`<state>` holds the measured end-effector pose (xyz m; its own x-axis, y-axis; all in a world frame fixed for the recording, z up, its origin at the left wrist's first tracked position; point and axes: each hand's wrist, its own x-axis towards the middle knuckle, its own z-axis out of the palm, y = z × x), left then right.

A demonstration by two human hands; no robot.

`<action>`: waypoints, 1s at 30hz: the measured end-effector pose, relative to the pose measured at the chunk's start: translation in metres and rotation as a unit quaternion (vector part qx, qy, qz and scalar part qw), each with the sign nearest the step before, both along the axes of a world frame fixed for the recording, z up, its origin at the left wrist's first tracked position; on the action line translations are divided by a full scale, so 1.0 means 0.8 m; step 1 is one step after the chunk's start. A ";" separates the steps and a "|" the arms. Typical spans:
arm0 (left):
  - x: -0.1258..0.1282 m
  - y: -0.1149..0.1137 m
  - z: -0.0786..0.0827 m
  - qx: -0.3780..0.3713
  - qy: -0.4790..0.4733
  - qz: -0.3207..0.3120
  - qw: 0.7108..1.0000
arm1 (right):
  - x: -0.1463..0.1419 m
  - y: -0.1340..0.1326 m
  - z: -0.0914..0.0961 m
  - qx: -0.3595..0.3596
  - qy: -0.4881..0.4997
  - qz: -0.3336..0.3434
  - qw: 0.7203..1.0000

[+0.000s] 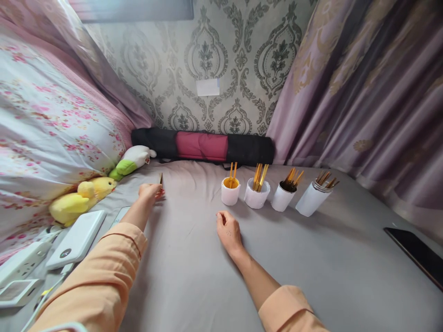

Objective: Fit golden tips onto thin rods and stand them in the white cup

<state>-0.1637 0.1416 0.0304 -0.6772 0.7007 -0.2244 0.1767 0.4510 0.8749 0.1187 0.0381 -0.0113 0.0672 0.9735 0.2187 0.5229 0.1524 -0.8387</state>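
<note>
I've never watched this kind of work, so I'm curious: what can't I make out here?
Head view throughout:
Thin item: mostly hidden by the left hand.
Right hand: its palm is hidden by its own curl.
Sticks: lower ends hidden by the cups.
Black phone: one end cut off by the right edge.

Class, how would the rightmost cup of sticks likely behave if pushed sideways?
The rightmost cup would probably tip fairly easily, being taller than it is wide and standing on a soft-looking grey sheet. Its sticks fan out at the top, so they may shift or spill. Once over, it might roll, since it looks round.
</note>
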 end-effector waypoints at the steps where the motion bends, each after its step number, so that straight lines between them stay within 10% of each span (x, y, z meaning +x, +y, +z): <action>1: 0.003 -0.001 0.000 0.009 -0.027 0.001 1.000 | 0.000 0.000 0.000 0.000 0.001 0.001 1.000; 30: 0.078 -0.053 -0.026 0.155 -0.395 -0.014 0.905 | 0.002 0.003 0.002 -0.014 0.011 0.014 1.000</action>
